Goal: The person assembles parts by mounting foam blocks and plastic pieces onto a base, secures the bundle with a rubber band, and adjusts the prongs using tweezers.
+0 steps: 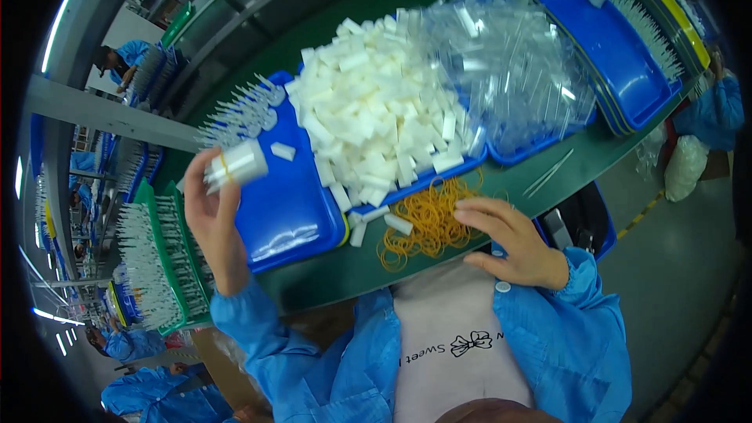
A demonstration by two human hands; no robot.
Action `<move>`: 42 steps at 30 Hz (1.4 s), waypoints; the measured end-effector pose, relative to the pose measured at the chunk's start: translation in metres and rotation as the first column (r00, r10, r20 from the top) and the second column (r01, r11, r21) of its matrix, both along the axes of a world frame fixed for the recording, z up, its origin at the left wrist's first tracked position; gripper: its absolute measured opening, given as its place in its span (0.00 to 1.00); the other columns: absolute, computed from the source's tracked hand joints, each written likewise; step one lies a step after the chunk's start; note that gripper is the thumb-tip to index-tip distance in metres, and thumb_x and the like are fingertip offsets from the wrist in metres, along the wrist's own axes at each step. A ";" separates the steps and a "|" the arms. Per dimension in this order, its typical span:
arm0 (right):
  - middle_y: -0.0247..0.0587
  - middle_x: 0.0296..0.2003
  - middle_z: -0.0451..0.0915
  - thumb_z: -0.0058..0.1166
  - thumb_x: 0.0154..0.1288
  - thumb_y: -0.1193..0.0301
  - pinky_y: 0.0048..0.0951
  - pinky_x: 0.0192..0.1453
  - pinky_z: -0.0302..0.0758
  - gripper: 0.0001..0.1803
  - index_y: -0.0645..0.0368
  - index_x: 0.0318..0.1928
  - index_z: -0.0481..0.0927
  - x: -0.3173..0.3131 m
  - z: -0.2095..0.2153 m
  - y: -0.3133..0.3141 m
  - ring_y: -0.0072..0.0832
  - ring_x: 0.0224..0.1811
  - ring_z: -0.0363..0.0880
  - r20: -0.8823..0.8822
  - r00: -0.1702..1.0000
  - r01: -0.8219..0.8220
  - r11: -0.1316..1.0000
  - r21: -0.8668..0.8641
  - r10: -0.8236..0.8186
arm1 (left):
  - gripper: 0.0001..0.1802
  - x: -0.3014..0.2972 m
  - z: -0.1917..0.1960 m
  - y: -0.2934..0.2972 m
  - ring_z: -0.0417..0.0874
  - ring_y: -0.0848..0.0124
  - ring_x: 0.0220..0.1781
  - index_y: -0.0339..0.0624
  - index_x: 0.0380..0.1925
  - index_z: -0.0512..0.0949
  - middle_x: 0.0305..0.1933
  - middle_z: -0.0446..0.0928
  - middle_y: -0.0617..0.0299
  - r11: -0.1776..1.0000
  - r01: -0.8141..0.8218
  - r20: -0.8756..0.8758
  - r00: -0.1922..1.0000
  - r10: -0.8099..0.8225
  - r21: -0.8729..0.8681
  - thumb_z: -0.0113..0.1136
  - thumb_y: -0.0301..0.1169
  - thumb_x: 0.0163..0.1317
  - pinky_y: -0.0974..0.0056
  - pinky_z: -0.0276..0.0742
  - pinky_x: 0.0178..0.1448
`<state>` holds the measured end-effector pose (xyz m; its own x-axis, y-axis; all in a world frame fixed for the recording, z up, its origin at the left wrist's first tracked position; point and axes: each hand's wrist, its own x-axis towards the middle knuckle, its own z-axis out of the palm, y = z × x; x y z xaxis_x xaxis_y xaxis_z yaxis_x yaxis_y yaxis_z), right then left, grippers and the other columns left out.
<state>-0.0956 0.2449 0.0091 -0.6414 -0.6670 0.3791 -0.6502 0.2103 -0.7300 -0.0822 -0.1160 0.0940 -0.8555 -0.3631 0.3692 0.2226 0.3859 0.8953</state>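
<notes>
My left hand (211, 211) is closed round a banded bundle (237, 166) of white and clear pieces, held up over the left blue tray (286, 223). A yellow rubber band circles the bundle; motion blurs it, so its exact parts are hard to tell. My right hand (513, 243) is open, its fingers apart and bent, at the right edge of a loose heap of yellow rubber bands (427, 223). No band shows in its fingers. Beyond lies a big pile of white foam-like blocks (376, 102) in a blue tray. A few loose white blocks (398, 224) rest beside the bands.
Clear plastic tubes or sleeves (509, 63) heap up right of the white pile. Tweezers (548, 174) lie on the green table (313, 286). Stacked blue trays (619, 63) stand at the far right. Green racks of white-tipped parts (160, 258) sit at the left. Co-workers in blue are around.
</notes>
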 end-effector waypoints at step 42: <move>0.49 0.51 0.74 0.62 0.47 0.78 0.34 0.49 0.74 0.28 0.63 0.53 0.74 0.038 0.017 -0.011 0.41 0.45 0.78 0.058 0.998 -0.031 0.999 0.022 0.030 | 0.15 -0.035 -0.064 -0.057 0.77 0.60 0.45 0.46 0.43 0.78 0.43 0.76 0.60 0.265 0.076 0.066 0.997 -0.046 -0.961 0.59 0.27 0.53 0.58 0.73 0.48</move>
